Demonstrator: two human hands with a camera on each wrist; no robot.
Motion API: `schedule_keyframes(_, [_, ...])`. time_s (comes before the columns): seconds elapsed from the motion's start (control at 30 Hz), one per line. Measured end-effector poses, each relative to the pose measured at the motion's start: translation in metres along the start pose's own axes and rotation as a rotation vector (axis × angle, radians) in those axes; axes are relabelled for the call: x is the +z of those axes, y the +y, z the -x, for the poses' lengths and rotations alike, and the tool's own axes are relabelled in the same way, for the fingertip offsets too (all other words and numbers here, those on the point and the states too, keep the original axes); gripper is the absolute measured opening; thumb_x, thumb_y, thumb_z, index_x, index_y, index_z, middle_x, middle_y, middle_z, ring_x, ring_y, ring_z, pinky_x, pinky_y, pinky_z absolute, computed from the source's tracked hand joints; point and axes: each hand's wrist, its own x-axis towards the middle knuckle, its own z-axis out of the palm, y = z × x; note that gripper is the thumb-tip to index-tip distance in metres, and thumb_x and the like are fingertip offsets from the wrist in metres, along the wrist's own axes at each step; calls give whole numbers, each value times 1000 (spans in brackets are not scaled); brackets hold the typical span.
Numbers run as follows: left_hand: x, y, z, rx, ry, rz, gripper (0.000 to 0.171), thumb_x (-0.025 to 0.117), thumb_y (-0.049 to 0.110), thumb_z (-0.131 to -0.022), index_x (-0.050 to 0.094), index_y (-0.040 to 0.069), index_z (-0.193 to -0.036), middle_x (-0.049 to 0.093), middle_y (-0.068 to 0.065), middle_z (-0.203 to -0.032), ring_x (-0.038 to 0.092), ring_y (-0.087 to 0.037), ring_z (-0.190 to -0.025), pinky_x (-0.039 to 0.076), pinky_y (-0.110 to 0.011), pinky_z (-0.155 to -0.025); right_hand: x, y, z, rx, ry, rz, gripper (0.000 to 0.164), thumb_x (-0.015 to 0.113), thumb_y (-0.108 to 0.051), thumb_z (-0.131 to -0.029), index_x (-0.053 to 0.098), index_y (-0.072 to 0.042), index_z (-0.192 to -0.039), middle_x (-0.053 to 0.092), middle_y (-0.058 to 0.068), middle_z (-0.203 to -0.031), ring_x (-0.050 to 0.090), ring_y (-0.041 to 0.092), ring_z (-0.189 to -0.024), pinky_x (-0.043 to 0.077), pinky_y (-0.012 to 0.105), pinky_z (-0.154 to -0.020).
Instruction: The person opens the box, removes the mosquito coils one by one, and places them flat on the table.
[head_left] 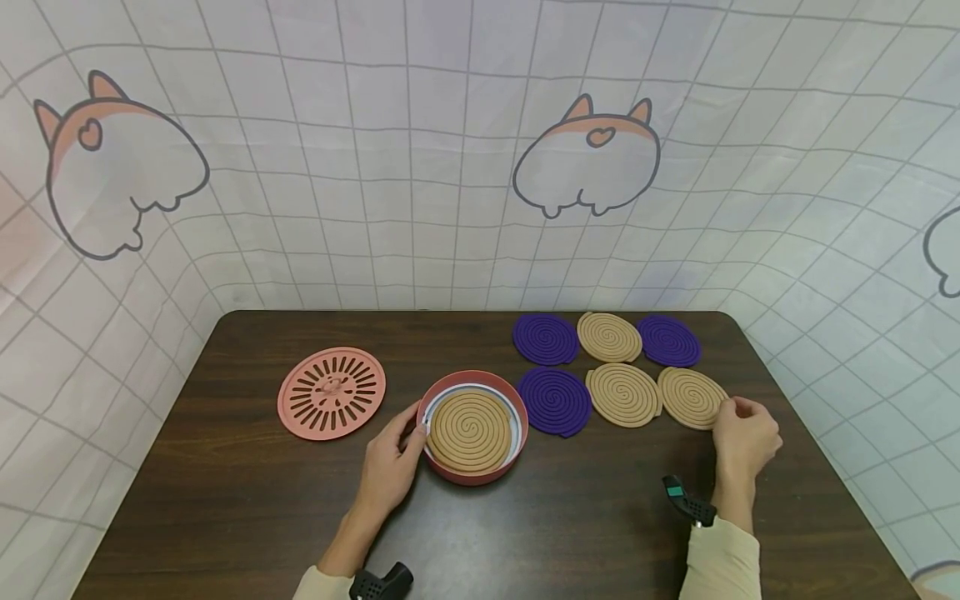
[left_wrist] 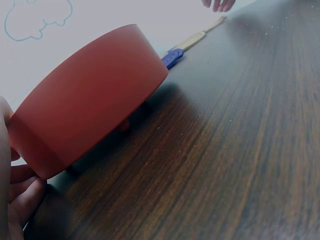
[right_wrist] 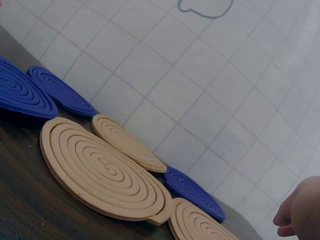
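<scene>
My left hand [head_left: 392, 462] grips the side of a round red mosquito coil holder [head_left: 469, 481], thumb at its rim. In the left wrist view fingers [left_wrist: 30, 197] touch the holder's lower edge. Inside it, a tan mosquito coil [head_left: 470, 429] lies over a white lining. My right hand [head_left: 744, 435] is at the near right edge of another tan mosquito coil [head_left: 692, 398], fingers bent downward. From the left wrist view, the fingertips [left_wrist: 218, 6] hang just above the coil, with a small gap. The right wrist view shows only part of this hand [right_wrist: 302, 210].
Two rows of flat coils lie at the back right, including a purple coil [head_left: 555, 401] beside the holder and a tan coil [head_left: 623, 394]. A pink slotted lid [head_left: 332, 393] lies left of the holder. A tiled-pattern curtain [head_left: 450, 208] borders the dark wooden table [head_left: 525, 533].
</scene>
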Motion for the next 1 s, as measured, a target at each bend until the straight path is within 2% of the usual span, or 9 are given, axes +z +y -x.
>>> schedule_keyframes(0.67, [0, -1, 0, 2, -2, -7, 41, 57, 28, -102, 58, 19, -142, 64, -3, -138, 61, -17, -127, 51, -44, -102, 6, -12, 3, -24, 23, -59, 46, 48, -26, -97, 64, 3, -128, 64, 26, -123, 52, 40, -118, 38, 52, -100])
schedule_keyframes(0.83, [0, -1, -1, 7, 1, -3, 40, 57, 28, -102, 59, 19, -141, 65, -2, -137, 61, -15, -125, 52, -44, -101, 7, -15, 5, -37, 22, -49, 45, 48, -25, -97, 63, 2, -130, 65, 23, -123, 55, 35, -114, 41, 41, -88])
schedule_keyframes(1.0, [0, -2, -1, 7, 1, -3, 40, 56, 27, -102, 59, 19, -141, 65, -1, -135, 61, -12, -122, 53, -42, -99, 7, -17, 8, -85, 38, -40, 42, 49, -22, -97, 65, 3, -126, 67, 23, -118, 57, 30, -103, 37, 29, -76])
